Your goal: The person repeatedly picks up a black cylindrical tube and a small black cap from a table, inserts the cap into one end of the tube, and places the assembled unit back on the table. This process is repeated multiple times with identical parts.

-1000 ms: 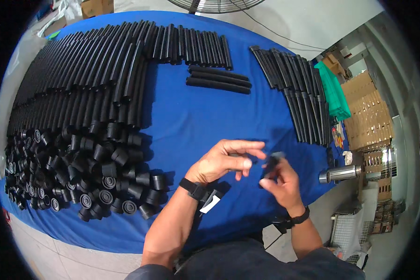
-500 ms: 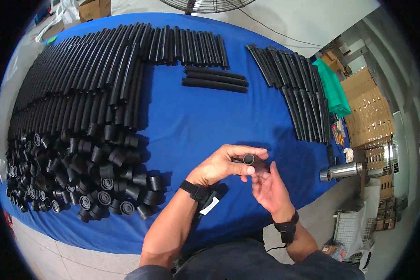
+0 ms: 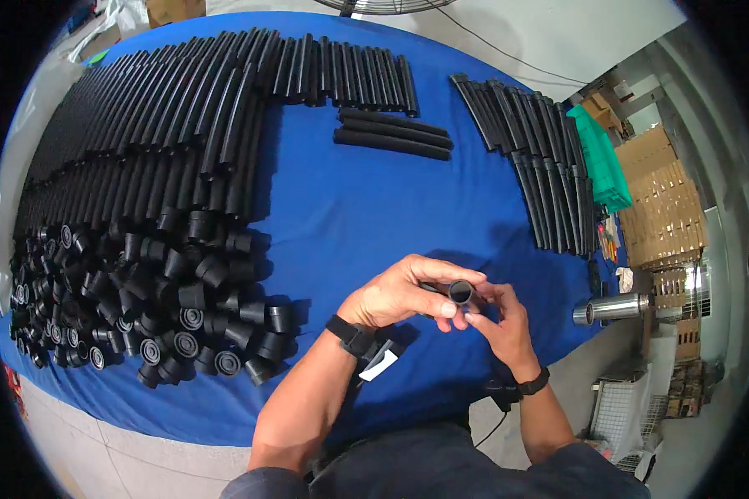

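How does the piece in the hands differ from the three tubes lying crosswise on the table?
The held piece is gripped by the left hand; the three tubes rest on blue cloth. The held piece shows a round open end; the tubes show their long sides. Both look dark and rounded.

Left hand [image 3: 404, 293] and right hand [image 3: 508, 326] sit close together, fingers [image 3: 449, 270] pointing inward

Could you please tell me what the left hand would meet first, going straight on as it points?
Most likely the bare right hand, close on its right; depth is unclear.
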